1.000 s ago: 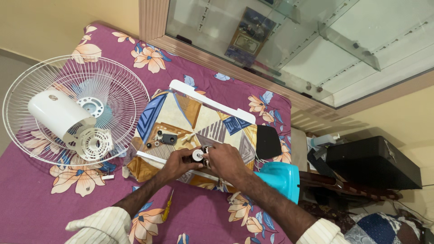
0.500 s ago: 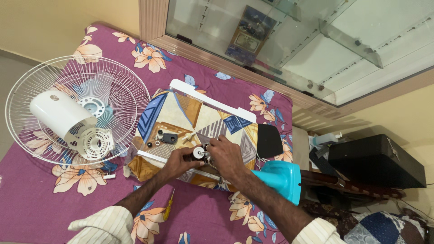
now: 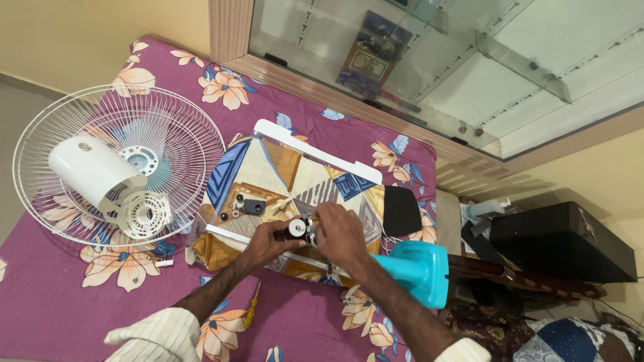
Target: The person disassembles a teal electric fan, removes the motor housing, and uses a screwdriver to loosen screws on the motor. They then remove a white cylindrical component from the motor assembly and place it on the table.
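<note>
**Both hands on a small round part over the patchwork cushion**

I see a small round part (image 3: pixel 297 228), white with a dark centre, held between my two hands just above the near edge of a patchwork cushion (image 3: pixel 268 171). My left hand (image 3: pixel 268 240) is curled around it from the left, fingers closed on its side. My right hand (image 3: pixel 341 231) comes in from the right, its fingers bent over something beside the part; whether it grips the part itself I cannot tell, as the fingers hide the contact.

Just left of the hands, on the cushion, lies a small black piece (image 3: pixel 253 206) with a few tiny rings or washers (image 3: pixel 237 201) beside it. A white plastic frame (image 3: pixel 315 153) runs along the far edge of the cushion, and a white bar passes under my hands along the near edge. A black pad (image 3: pixel 401 211) lies at the cushion's right side.

Under my right forearm sits a turquoise fan base (image 3: pixel 419 268). Well to the left lies a white fan guard (image 3: pixel 174 134) with the white motor housing (image 3: pixel 87 171) resting on it. Everything lies on a bed with a purple flowered sheet (image 3: pixel 60 302). A yellow-handled screwdriver (image 3: pixel 252 305) lies on the sheet near my left forearm.
</note>
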